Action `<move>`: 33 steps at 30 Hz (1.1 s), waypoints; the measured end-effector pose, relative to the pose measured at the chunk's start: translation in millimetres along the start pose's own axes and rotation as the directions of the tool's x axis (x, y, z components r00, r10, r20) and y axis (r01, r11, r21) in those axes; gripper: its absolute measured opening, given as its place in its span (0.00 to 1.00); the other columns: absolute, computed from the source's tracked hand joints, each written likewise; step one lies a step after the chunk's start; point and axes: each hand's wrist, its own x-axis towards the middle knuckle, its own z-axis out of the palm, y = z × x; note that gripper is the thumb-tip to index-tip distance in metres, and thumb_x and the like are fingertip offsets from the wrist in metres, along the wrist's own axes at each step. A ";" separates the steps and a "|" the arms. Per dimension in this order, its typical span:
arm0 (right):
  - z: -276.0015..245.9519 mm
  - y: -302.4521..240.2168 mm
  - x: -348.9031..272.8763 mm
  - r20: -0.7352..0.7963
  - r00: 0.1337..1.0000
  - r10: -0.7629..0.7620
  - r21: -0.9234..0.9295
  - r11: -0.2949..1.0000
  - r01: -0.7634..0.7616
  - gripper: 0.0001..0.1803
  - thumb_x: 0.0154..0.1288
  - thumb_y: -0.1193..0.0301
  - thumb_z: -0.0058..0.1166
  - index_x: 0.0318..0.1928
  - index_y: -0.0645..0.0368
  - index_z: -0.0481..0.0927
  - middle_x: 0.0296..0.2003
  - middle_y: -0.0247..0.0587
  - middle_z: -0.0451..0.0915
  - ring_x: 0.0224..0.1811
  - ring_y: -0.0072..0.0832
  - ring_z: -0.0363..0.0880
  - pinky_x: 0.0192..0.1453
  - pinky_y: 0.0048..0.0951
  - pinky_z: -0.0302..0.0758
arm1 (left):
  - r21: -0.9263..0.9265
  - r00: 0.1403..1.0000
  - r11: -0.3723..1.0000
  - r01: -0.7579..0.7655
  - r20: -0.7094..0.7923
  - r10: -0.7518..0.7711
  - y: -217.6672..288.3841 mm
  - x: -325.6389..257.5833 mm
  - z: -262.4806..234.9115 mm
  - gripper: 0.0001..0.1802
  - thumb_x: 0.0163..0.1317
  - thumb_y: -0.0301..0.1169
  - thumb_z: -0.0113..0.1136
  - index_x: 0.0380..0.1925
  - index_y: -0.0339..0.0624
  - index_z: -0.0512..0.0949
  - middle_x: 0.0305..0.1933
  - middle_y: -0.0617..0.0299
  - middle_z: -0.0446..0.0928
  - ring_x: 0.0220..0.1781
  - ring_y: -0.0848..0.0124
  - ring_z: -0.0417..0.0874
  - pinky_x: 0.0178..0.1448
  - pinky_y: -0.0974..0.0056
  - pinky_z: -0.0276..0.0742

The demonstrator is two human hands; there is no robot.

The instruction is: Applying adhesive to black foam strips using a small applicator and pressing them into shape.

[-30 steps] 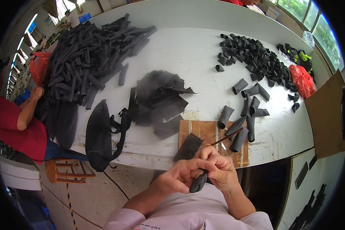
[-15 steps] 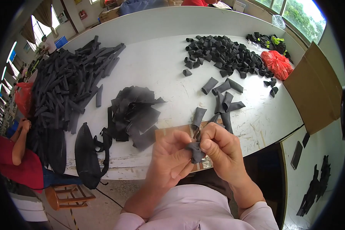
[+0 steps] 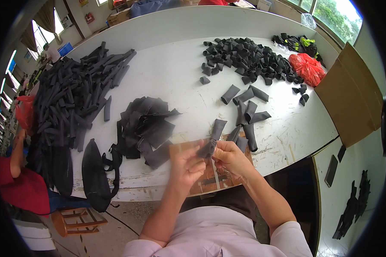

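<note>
Over the brown board [image 3: 203, 185] at the table's near edge, my left hand [image 3: 187, 166] and my right hand [image 3: 232, 157] meet at a small dark grey fabric piece [image 3: 206, 150]. Left fingers pinch it from the left, while the right thumb and fingers close on its right side. Just beyond lies a dark fabric tube [image 3: 218, 128]; whether it touches the held piece I cannot tell. Several more fabric tubes [image 3: 250, 137] lie beyond my right hand. To the left of the board sits a heap of flat dark fabric pieces [image 3: 152, 124].
A big pile of long dark strips [image 3: 68, 94] covers the table's left. Short fabric loops [image 3: 244, 55] lie heaped at the back right, beside a red plastic bag [image 3: 306, 69] and a cardboard sheet [image 3: 351, 98]. A person in red [image 3: 23, 184] is at the far left, near a wooden stool [image 3: 77, 220].
Both hands have moved slightly up and left with the fabric piece, which now shows longer. More of the brown board is visible. The person at left has shifted an arm.
</note>
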 end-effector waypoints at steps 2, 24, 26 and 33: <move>-10.0 3.6 2.5 0.052 0.999 0.015 -0.003 1.000 -0.015 0.13 0.64 0.65 0.44 0.29 0.61 0.73 0.22 0.27 0.69 0.21 0.13 0.63 0.24 0.15 0.60 | 0.414 0.972 0.884 -0.218 0.178 0.156 0.4 -3.8 1.9 0.13 0.58 0.23 0.47 0.44 0.34 0.70 0.31 0.61 0.74 0.16 0.84 0.65 0.17 0.77 0.61; -10.1 -12.6 -4.8 0.369 0.589 -0.720 -0.791 0.089 0.605 0.07 0.51 0.69 0.54 0.27 0.59 0.72 0.21 0.37 0.68 0.23 0.34 0.68 0.23 0.31 0.66 | 0.750 0.885 0.470 -0.466 0.393 0.249 -6.4 -3.3 48.4 0.08 0.46 0.21 0.63 0.27 0.34 0.75 0.36 0.56 0.75 0.39 0.75 0.73 0.41 0.71 0.72; -15.3 -15.6 -9.1 0.396 0.514 -0.761 -0.693 0.119 0.711 0.05 0.52 0.73 0.50 0.30 0.59 0.71 0.20 0.40 0.66 0.23 0.36 0.65 0.23 0.33 0.65 | 0.783 0.853 0.344 -0.518 0.443 0.276 -15.4 -13.4 62.1 0.07 0.46 0.18 0.62 0.26 0.35 0.75 0.35 0.57 0.75 0.38 0.76 0.73 0.39 0.72 0.71; -17.7 10.0 1.4 0.280 0.699 -0.658 -0.703 0.356 0.616 0.15 0.49 0.73 0.49 0.41 0.55 0.73 0.22 0.42 0.67 0.26 0.39 0.66 0.27 0.35 0.66 | 0.810 0.777 0.058 -0.583 0.536 0.330 -25.7 -1.4 49.7 0.07 0.49 0.16 0.57 0.30 0.35 0.73 0.34 0.56 0.74 0.38 0.75 0.73 0.44 0.72 0.68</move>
